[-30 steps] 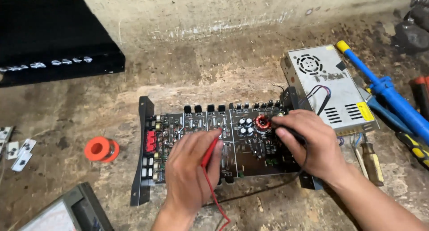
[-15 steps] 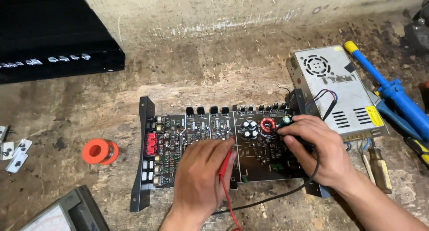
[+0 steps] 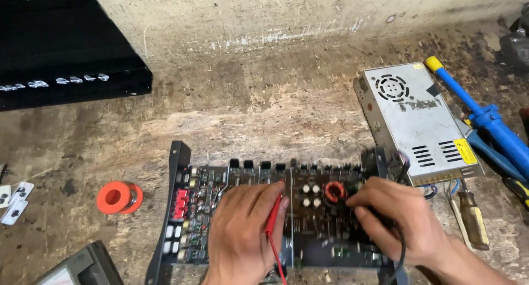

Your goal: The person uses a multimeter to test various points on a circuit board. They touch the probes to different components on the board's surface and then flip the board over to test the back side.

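A yellow label [image 3: 465, 151] is showing at the near right corner of the grey metal box [image 3: 414, 120], which is lying on the surface [image 3: 264, 114] just right of the board [image 3: 275, 219]; darker marking is seen near the box's round fan grille. A row of small white labels is running along the black case [image 3: 60, 64] at the far left, and white tags [image 3: 14, 202] are lying at the left edge. The board is being worked at the near middle of the surface. A red probe [image 3: 273, 216] is being pinched by the fingers of the left hand [image 3: 245, 235], its tip resting on the board. The right hand [image 3: 402, 219] is being pressed onto the board beside the copper coil [image 3: 334, 191], fingers curled over a black lead; what they are gripping cannot be told. An orange tape roll [image 3: 118, 198] is lying left of the board, a screwdriver [image 3: 473, 219] and blue tool [image 3: 485, 120] are lying to the right, and a meter corner [image 3: 82, 268] is showing at the lower left
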